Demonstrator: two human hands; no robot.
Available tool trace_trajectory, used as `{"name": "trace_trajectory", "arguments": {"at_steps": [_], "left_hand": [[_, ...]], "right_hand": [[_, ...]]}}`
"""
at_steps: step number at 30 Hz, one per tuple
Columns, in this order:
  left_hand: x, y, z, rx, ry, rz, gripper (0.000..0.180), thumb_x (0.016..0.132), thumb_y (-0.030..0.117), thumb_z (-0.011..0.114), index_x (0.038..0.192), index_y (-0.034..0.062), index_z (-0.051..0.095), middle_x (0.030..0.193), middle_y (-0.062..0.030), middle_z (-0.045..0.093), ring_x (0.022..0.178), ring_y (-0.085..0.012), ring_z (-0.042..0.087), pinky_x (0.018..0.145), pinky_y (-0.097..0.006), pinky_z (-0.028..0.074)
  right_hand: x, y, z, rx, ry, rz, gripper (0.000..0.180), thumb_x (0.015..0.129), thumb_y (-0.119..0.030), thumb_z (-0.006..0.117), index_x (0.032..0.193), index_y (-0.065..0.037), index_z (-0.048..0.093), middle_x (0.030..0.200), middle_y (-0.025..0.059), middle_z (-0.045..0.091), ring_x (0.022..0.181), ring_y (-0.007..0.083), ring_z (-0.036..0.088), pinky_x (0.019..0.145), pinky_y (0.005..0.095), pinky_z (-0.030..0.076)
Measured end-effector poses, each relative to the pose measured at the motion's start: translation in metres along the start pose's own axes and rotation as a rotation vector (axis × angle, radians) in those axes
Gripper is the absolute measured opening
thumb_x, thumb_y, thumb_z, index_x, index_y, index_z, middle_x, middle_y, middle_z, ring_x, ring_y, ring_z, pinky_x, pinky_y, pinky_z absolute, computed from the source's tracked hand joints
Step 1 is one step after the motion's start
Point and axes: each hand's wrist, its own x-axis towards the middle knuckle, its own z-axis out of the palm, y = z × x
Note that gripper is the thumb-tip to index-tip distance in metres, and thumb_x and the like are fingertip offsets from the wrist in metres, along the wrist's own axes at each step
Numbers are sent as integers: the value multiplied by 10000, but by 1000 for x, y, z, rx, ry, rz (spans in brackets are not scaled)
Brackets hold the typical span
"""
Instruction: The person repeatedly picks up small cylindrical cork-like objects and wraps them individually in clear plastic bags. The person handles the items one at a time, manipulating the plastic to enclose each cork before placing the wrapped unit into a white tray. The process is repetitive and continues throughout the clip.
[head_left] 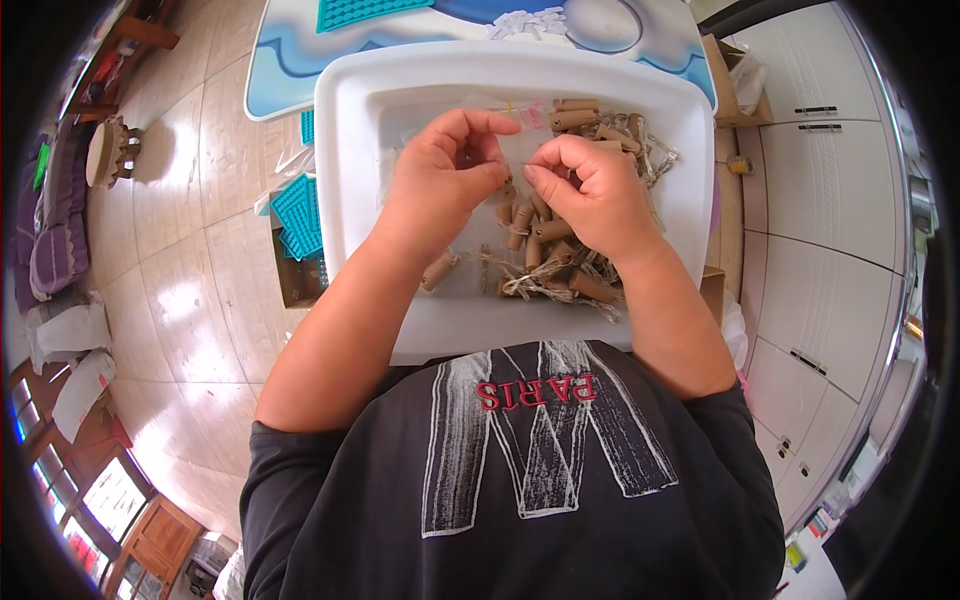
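Both hands are raised close together over a white plastic tub (345, 200). My left hand (450, 165) is closed, thumb against curled fingers, its index finger reaching toward the right. A brown bit (508, 187) shows just by its thumb tip; whether it is held there is unclear. My right hand (590, 180) pinches with thumb and index finger, and whatever is in that pinch is too small to name. Below them in the tub lie several brown cork-like cylinders (552, 231) with bundles of thin pale wire or string (545, 280). A separate brown cylinder (438, 270) rests near my left wrist.
Behind the tub stands a blue and white table (285, 60) with a teal grid tray (365, 10) and a heap of small white pieces (527, 24). Teal trays (297, 215) sit in a cardboard box (295, 285) at the left. White cabinets (830, 200) line the right.
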Motion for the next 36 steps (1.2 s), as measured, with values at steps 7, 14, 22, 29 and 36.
{"name": "trace_trajectory", "arguments": {"at_steps": [7, 14, 22, 29, 36], "left_hand": [[-4, 9, 0, 683, 143, 270, 357, 731, -69, 545, 1054, 73, 601, 866, 9, 529, 828, -83, 510, 761, -217, 420], [6, 5, -14, 104, -223, 60, 527, 725, -57, 520, 1244, -2, 455, 1215, -80, 513, 1118, -143, 479, 909, -292, 413], [1, -5, 4, -17, -288, -93, 306, 891, 127, 553, 1168, -1, 534, 1059, -52, 606, 956, -125, 567, 848, -255, 447], [1, -6, 7, -155, -131, -197, 282, 940, 189, 471, 1141, 7, 549, 960, -49, 620, 852, -115, 601, 762, -257, 496], [0, -2, 9, -328, -75, -226, 312, 927, 217, 495, 1161, 13, 520, 970, -54, 614, 867, -147, 611, 768, -312, 507]], "right_hand": [[1, 2, 1, -474, 288, -432, 65, 738, -69, 636, 765, -57, 578, 670, 60, 582, 552, 186, 571, 492, 281, 430], [-4, -3, -6, 329, 149, -64, 80, 830, -97, 604, 793, -30, 580, 680, -71, 513, 599, -10, 425, 512, 156, 349], [1, 4, -11, 740, 130, 151, 114, 842, -143, 618, 815, -39, 581, 701, -61, 528, 596, -17, 394, 515, 144, 311], [3, -5, -13, 686, 89, 221, 208, 828, -200, 658, 838, -4, 591, 747, -8, 583, 669, 26, 500, 593, 169, 404], [4, 14, 0, 555, 72, 140, 149, 821, -129, 648, 864, 5, 598, 790, 1, 601, 716, 41, 526, 638, 183, 429]]}}
